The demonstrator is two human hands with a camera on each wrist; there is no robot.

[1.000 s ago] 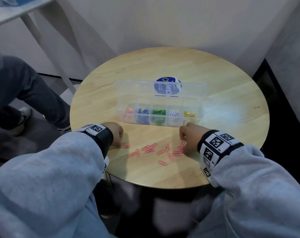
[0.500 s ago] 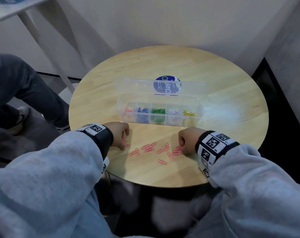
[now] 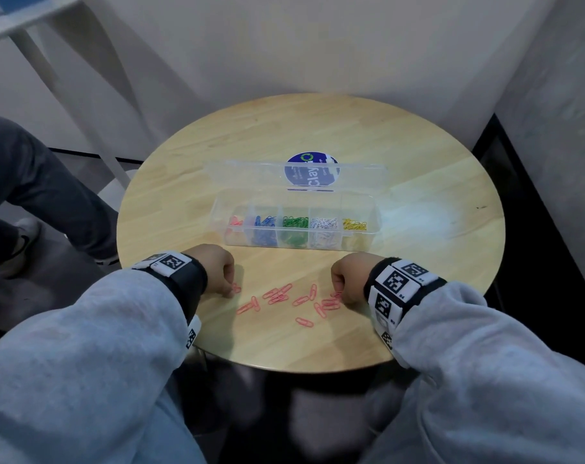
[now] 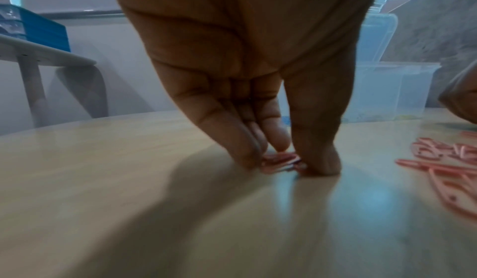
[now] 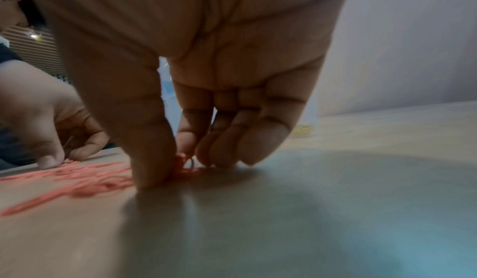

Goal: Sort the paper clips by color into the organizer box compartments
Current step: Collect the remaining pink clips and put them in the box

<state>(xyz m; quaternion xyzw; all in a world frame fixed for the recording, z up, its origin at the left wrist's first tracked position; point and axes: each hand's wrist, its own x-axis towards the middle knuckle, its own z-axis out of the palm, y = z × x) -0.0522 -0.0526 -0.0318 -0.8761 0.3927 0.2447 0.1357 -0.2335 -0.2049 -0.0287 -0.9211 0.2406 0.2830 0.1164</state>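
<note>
- The left hand (image 3: 217, 272) stands on the round wooden worktop (image 3: 418, 256), its fingers (image 4: 227, 135) and thumb pinching a pink paper clip (image 4: 280, 161) against the surface.
- The right hand (image 3: 349, 279) does likewise: its fingers (image 5: 258, 131) and thumb are closed on a small bunch of pink clips (image 5: 185, 168) at the worktop.
- Between the two sets of fingers lie the loose pink paper clips (image 3: 284, 301), scattered flat.
- Beyond the fingers, well apart from them, the clear organizer box (image 3: 298, 199) stands with its lid (image 3: 251, 174) back.
- Its compartments, from the left-hand side to the right, hold pink, blue, green, white and yellow clips.
- Left of the left fingers, off the worktop, another person's trouser leg (image 3: 43, 189) shows.
</note>
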